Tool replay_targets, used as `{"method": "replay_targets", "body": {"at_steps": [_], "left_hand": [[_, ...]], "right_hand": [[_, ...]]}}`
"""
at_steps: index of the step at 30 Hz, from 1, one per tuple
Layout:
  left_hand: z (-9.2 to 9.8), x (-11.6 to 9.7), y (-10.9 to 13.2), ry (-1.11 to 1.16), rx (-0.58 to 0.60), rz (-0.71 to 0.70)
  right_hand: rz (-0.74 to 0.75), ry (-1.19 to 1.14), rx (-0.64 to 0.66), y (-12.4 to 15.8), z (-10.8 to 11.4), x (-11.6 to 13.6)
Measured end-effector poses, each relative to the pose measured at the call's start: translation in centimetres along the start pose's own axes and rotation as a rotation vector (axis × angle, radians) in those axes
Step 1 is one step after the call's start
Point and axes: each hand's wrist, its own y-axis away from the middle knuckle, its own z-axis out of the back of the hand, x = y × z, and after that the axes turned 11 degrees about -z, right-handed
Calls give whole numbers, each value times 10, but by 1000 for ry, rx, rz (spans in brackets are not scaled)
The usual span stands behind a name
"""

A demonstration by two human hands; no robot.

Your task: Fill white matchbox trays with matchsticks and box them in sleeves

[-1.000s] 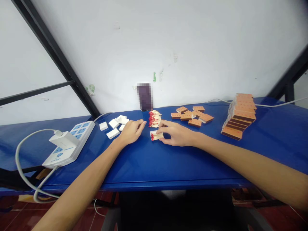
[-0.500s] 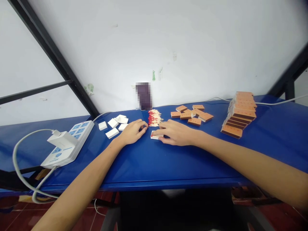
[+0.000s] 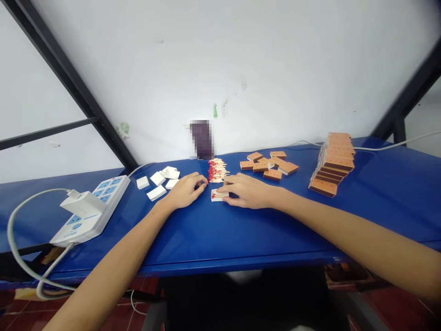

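My left hand (image 3: 188, 191) rests on the blue tabletop with fingers curled and thumb and forefinger tips close together. Whatever may be between those tips is too small to make out. They lie at the left edge of a heap of red-headed matches (image 3: 217, 170). Just below the heap sits a small white matchbox tray (image 3: 213, 198) with several matches inside, heads to the left. My right hand (image 3: 247, 191) grips its right end, the thumb low and the fingers over the top, hiding that end. Several white trays (image 3: 156, 193) lie beside my left hand.
Orange matchbox sleeves (image 3: 273, 174) lie scattered beyond my right hand. Farther right leans a tall stack of matchboxes (image 3: 336, 163). A white power strip (image 3: 98, 220) with a plugged-in charger (image 3: 82, 204) and cable is at left. A pixelated dark object (image 3: 202, 139) stands against the wall.
The view has shifted slightly, moving everything a little left. My right fingers have drawn back to the tray's right end, and more matches show inside it. My left hand has hardly moved.
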Motion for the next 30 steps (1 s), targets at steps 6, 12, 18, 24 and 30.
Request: {"method": "replay_targets", "body": {"at_steps": [6,12,18,24,30], "left_hand": [[-1,3,1,-4,5,-6],[0,2,1,-3,-1,-4],[1,2,0,13,-6,-5],[0,4,1,1,-3,-10],[0,3,1,-5,3,-9]], "right_hand": [[-10,-105,-19,-2,-3,1],[-18,-135,-23,-3,-3,1],[-13,-84,-20,-2,-1,4],[-14,-58,-8,-1,1,7],[-26,-61,2,-1,4,8]]}}
